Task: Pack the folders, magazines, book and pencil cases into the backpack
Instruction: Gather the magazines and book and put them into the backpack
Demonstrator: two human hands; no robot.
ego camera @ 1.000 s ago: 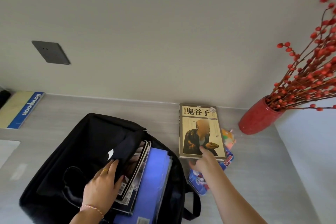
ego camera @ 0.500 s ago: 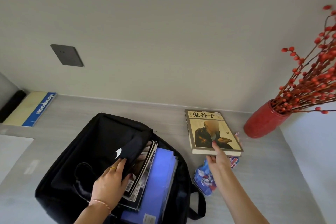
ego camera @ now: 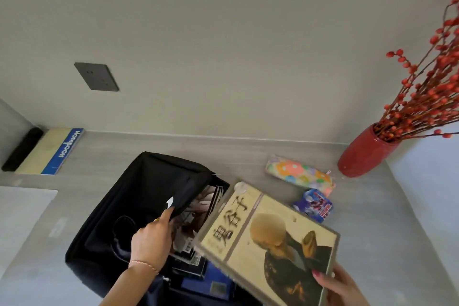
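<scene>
A black backpack (ego camera: 129, 206) lies open on the grey table. My left hand (ego camera: 151, 238) grips its front flap and holds the mouth apart. Inside stand magazines (ego camera: 198, 213) and blue folders (ego camera: 213, 283). My right hand (ego camera: 340, 285) holds a beige book (ego camera: 268, 238) with black characters by its lower corner, tilted in the air over the right side of the bag's mouth. A flowered pencil case (ego camera: 298, 175) and a blue pencil case (ego camera: 314, 205) lie on the table to the right of the bag.
A red vase (ego camera: 365, 154) of red berry branches stands at the back right by the wall. A blue-edged notebook (ego camera: 52, 151) and a black roll (ego camera: 22, 149) lie at the back left. A dark wall plate (ego camera: 96, 77) sits above.
My right hand has lifted the book off the pencil cases and swung it left and toward me over the bag's mouth. Both pencil cases now lie uncovered. My left hand still holds the flap.
</scene>
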